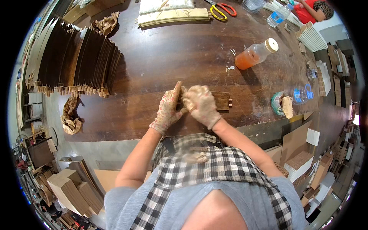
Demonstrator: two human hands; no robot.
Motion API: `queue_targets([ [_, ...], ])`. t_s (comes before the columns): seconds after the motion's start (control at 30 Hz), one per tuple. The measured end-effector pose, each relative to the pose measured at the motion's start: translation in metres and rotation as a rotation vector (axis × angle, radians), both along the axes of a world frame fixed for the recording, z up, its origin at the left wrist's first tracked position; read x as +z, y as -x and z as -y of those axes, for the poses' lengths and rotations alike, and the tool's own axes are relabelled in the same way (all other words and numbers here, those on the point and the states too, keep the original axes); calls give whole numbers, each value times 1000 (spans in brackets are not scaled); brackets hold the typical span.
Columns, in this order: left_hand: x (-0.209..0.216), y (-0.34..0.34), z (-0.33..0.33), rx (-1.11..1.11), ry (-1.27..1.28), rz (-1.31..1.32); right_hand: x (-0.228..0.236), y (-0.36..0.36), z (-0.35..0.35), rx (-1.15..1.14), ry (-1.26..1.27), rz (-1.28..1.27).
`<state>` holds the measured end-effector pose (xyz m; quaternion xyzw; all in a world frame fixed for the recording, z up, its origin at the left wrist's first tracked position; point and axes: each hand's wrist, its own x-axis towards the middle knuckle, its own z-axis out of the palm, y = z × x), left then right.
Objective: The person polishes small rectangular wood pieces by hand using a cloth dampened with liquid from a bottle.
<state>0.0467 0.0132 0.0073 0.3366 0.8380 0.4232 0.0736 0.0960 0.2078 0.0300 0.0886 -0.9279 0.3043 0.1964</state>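
A dark brown wooden board (pixel 222 101) with short light pegs at its right end lies flat on the table in front of me. My left hand (pixel 167 110), in a speckled, stained work glove, grips the board's left end, with its fingers pointing away from me and its thumb toward the right. My right hand (pixel 201 106), gloved too and slightly blurred by motion, is closed over the middle of the board. Something pale and crumpled seems to be bunched in its fingers, but its kind cannot be made out. Both hands cover much of the board.
Dark pegged boards (pixel 76 57) stand in a row at left, near crumpled brown paper (pixel 71 117). A bottle of orange liquid (pixel 253 55), a cut-open container (pixel 279 104) and a water jug (pixel 303 94) are at right. Scissors (pixel 222 11) and pale slats (pixel 172 18) lie far back. A co-worker (pixel 312 10) is far right.
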Motion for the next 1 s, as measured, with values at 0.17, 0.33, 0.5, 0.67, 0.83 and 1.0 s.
queue_targets([
  [0.17, 4, -7, 0, 16, 23, -33, -23, -44, -65, -220, -261, -104],
  [0.33, 3, -2, 0, -21, -16, -51, -9, -75, -135, -521, -237, 69],
  [0.5, 3, -7, -3, -27, -25, -47, -3, -14, 2, -188, -24, -132],
  [0.67, 3, -8, 1, -20, 16, -88, -39, -16, -44, -402, -253, -56],
  [0.83, 8, -1, 4, -90, -39, -19, -26, -51, -137, -733, -181, 140],
  [1.0, 5, 5, 7, -128, -3, -21, -23, -8, -5, -511, -160, -17],
])
